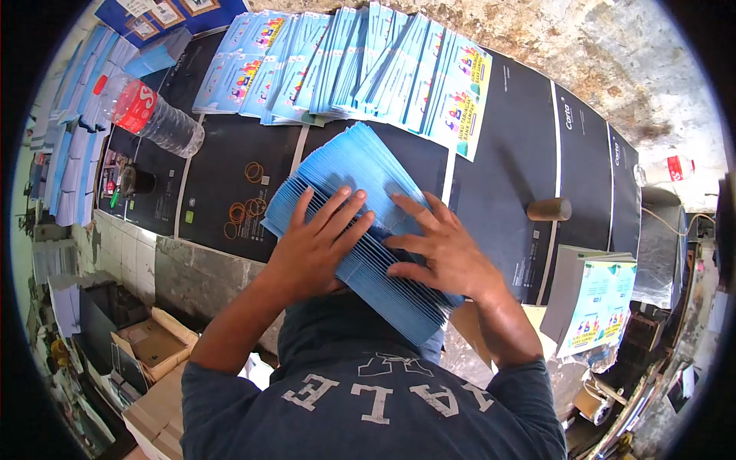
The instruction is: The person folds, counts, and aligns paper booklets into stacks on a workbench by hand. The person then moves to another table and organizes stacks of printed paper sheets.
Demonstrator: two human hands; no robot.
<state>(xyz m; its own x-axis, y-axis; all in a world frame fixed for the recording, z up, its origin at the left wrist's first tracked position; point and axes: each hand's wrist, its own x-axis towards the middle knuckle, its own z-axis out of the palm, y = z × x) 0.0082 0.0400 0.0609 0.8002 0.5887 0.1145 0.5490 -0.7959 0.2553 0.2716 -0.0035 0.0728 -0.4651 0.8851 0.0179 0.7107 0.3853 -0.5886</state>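
Note:
A thick fanned stack of blue booklets lies at the table's near edge, its many edges showing as close ridges. On its left part rests my left hand, fingers spread flat across the ridges. My right hand lies on the right part, its fingers apart and its thumb pointing toward the middle. Both hands touch the stack from above, and neither is closed around it. The stack's near end reaches over the edge in front of my shirt.
Overlapping printed booklets line the table's far side. A plastic bottle lies at left, near rubber bands and a dark cup. To the right are a brown cylinder and a tall booklet pile. An open cardboard box sits lower left.

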